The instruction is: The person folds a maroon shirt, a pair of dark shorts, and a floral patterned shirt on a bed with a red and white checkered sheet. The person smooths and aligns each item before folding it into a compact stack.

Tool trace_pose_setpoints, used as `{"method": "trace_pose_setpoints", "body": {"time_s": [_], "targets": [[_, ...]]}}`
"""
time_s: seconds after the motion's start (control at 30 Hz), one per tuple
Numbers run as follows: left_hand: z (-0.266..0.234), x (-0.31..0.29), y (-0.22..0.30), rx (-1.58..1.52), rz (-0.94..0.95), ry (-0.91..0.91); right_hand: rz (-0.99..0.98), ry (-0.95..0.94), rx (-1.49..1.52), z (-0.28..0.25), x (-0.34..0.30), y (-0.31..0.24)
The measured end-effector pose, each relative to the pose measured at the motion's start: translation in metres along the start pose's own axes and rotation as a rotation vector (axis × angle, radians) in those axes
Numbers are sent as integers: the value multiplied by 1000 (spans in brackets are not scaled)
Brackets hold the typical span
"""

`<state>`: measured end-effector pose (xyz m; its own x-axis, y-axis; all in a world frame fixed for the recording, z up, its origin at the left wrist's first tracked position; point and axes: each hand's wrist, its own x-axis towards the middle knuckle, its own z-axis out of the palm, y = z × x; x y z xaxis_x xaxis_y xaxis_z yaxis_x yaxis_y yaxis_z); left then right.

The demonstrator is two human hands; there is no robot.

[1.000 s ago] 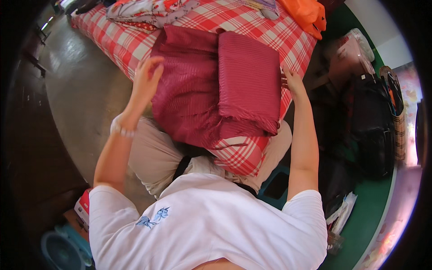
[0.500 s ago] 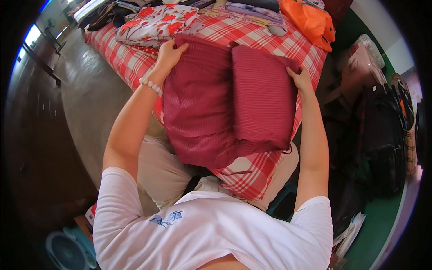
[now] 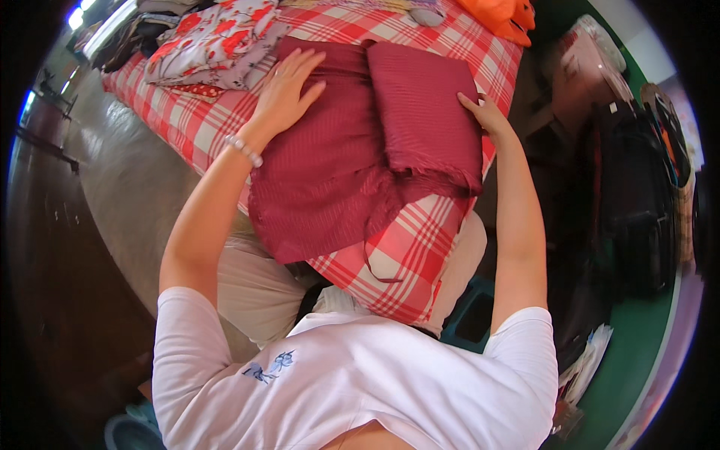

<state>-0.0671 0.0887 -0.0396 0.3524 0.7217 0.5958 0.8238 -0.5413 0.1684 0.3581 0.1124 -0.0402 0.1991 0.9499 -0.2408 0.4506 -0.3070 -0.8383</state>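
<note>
A maroon ribbed garment (image 3: 322, 161) lies partly folded on the bed, its right part doubled over into a thick folded panel (image 3: 427, 112). One thin tie of the same colour hangs from its lower edge. My left hand (image 3: 289, 90), with a beaded bracelet (image 3: 244, 148) at the wrist, rests flat on the garment's upper left, fingers spread. At the right edge of the folded panel, my right hand (image 3: 486, 114) has its thumb on top of the cloth and most fingers hidden at the side, apparently gripping that edge.
Under the garment is a red and white checked bedspread (image 3: 390, 259). Folded floral cloth (image 3: 214, 41) lies at the far left, an orange bag (image 3: 502, 19) at the far right. A black bag (image 3: 634, 202) stands beside the bed on the right. Grey floor (image 3: 124, 157) shows at left.
The garment, lifted and sagging between both hands before, now lies flatter on the bed. My left hand has let go of its top edge and spread out on it.
</note>
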Motion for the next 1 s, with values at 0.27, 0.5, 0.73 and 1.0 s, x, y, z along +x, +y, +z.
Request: {"method": "trace_pose_setpoints", "body": {"time_s": [0.27, 0.5, 0.73, 1.0], "targets": [[-30, -57, 43, 32, -63, 19, 83, -164, 429, 3, -115, 54], [-56, -123, 181, -143, 92, -273, -98, -31, 425, 16, -128, 68], [-80, -151, 162, -134, -32, -270, -615, 715, -59, 32, -169, 86], [-101, -184, 144, -142, 90, -344, -1021, 392, -297, 74, -223, 71]]}}
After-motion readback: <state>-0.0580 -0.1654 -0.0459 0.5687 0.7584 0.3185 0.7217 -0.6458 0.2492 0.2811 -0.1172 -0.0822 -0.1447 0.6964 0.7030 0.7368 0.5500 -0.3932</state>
